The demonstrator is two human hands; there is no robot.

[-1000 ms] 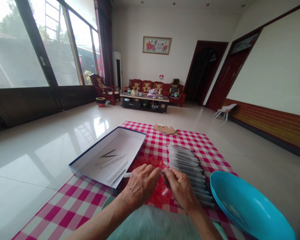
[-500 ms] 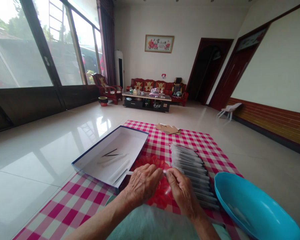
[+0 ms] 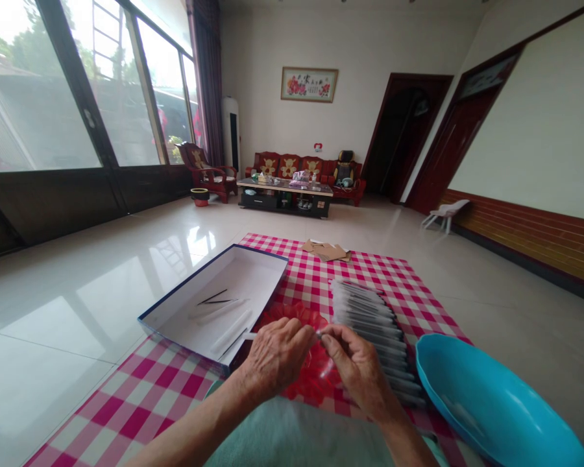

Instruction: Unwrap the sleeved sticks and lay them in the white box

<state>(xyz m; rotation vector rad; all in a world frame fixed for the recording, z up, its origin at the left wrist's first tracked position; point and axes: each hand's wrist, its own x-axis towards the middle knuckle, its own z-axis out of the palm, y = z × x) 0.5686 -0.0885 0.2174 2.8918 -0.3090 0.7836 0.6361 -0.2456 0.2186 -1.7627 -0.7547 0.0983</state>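
Note:
My left hand (image 3: 278, 355) is closed around a whitish pen barrel (image 3: 250, 336), whose end sticks out on the left. My right hand (image 3: 354, 363) pinches the other end between thumb and forefinger, at a small dark tip; the part there is too small to name. Both hands are over a red scalloped plastic dish (image 3: 314, 383). To the left, a white box tray with a blue rim (image 3: 194, 275) holds thin black refills (image 3: 214, 297) and whitish pen barrels (image 3: 231, 329). Close to my right hand lies a row of several frosted pens (image 3: 370, 318).
A pink-and-white checked cloth (image 3: 394, 272) covers the table. Flattened brown cardboard pieces (image 3: 327, 251) rest at its far edge. At the right stands a large blue basin (image 3: 496, 395). Greenish fabric (image 3: 292, 434) spreads over my lap. A low table (image 3: 285, 194) and sofa stand across the room.
My right hand's fingers have shifted slightly at the barrel's end, with the thumb and forefinger turned a little. The left hand keeps its hold, and the objects around stay put.

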